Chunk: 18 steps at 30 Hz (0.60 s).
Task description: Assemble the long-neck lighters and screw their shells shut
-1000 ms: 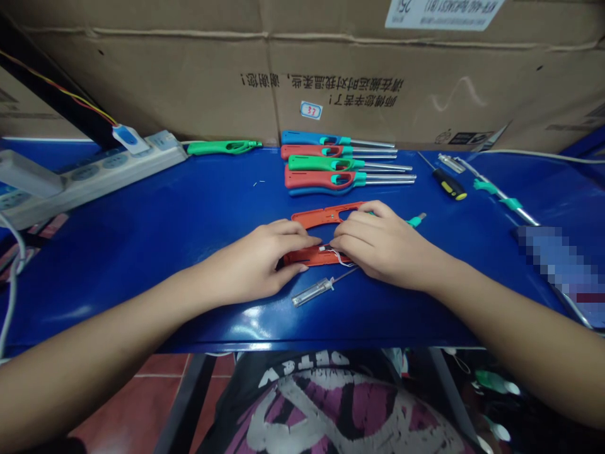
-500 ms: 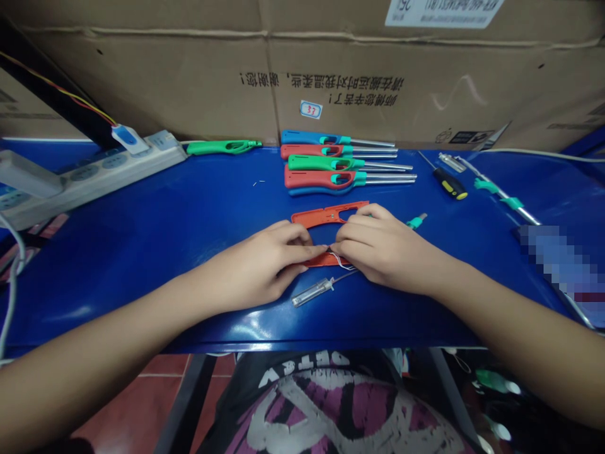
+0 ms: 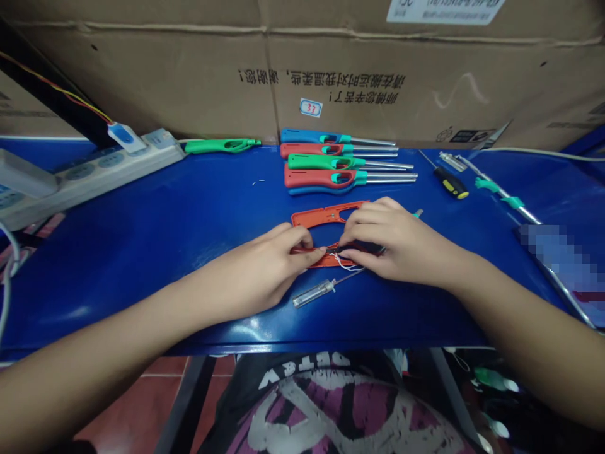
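An orange shell half (image 3: 317,216) lies open on the blue table. Nearer to me is a second orange shell half (image 3: 326,260), with thin white wires (image 3: 347,265) at its right part. My left hand (image 3: 278,258) is closed at that shell's left part, thumb and finger pinched by a small black part (image 3: 332,250). My right hand (image 3: 382,243) is closed too, fingertips at the black part's right side; what exactly it grips is too small to tell. A clear tank with a thin tube (image 3: 313,294) lies in front of the near shell.
Several assembled lighters (image 3: 326,180) lie in a stack beyond my hands. A green shell (image 3: 222,146) and a power strip (image 3: 104,165) are back left. To the right are a screwdriver (image 3: 449,183), a metal rod (image 3: 524,211) and a blurred phone-like object (image 3: 562,261). A cardboard box (image 3: 189,82) stands behind.
My right hand has shifted slightly right and its fingers have lifted, so more of the black part and near shell shows. My left hand stays about where it was.
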### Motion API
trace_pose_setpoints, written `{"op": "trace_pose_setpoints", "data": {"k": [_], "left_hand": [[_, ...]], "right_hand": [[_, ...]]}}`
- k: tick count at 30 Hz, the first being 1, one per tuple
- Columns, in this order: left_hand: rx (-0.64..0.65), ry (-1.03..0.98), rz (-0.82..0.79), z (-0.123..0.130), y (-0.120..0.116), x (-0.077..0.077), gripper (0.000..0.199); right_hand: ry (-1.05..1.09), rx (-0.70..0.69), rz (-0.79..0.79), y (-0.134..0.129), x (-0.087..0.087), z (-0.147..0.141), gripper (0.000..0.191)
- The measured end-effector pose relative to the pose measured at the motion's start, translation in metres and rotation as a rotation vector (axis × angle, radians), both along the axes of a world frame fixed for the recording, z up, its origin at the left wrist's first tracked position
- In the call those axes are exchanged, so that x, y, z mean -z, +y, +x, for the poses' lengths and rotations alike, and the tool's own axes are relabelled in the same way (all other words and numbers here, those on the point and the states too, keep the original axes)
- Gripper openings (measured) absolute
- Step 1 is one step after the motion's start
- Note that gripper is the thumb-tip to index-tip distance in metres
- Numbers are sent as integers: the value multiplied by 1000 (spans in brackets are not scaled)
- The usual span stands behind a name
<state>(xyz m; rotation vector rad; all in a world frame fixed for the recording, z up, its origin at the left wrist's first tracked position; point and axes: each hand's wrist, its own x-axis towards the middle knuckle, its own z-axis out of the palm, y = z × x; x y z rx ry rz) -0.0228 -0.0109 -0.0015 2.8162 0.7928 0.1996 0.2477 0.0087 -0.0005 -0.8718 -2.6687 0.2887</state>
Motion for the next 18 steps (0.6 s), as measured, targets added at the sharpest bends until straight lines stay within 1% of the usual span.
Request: {"op": "trace_pose_setpoints", "data": {"k": [4, 8, 11, 14, 18], "left_hand": [[4, -23, -4, 0, 1, 1, 40], [6, -76, -25, 1, 2, 1, 39], [16, -30, -28, 2, 0, 1, 42], [-2, 42, 6, 1, -3, 1, 48], [-33, 92, 71, 1, -6, 0, 52]], "right_hand": [[11, -9, -18, 2, 5, -1, 12], [21, -16, 11, 2, 10, -5, 15], [17, -32, 27, 2, 10, -6, 21], [28, -41, -37, 2, 2, -3, 18], [-3, 3, -233, 6, -16, 14, 14]]}}
